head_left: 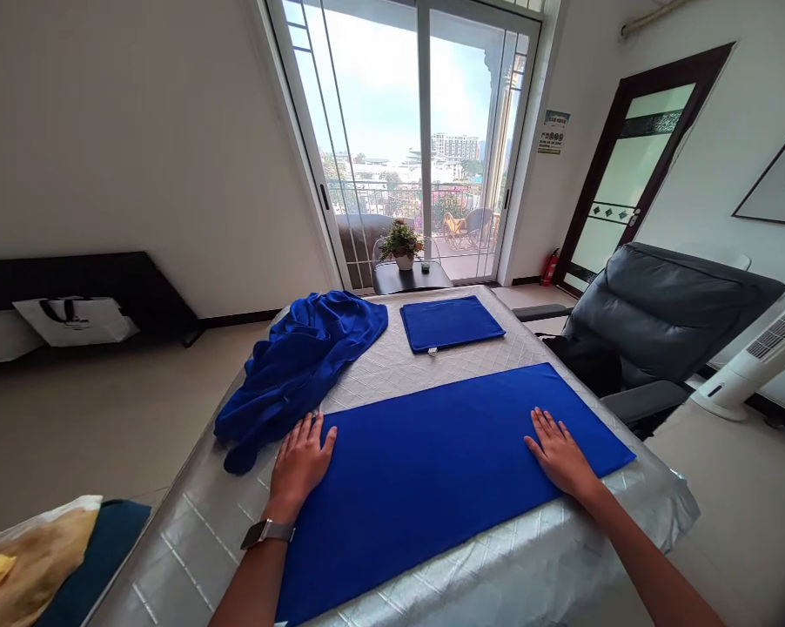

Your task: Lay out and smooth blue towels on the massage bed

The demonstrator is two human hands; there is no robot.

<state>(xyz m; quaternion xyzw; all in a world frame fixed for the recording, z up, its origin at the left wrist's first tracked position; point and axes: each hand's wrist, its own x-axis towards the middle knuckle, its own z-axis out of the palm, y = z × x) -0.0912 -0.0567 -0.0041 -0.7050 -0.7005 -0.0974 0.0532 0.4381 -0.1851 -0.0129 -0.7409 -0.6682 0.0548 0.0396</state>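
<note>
Currently, left hand (299,466) and right hand (562,455) rest with fingers (309,434) spread open, flat on a long blue cloth (432,496), beside a crumpled blue cloth (294,374).

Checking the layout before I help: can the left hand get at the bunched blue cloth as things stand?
Probably yes: the left hand rests on the edge of the flat blue cloth, and the bunched blue cloth lies right beside it, with nothing in between.

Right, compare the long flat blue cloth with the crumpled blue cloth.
The long flat blue cloth lies smooth; the crumpled blue cloth is bunched in folds. The flat one shows straight edges; the crumpled one has no clear outline. Both are vivid blue and lie on the quilted silver cover.
</note>
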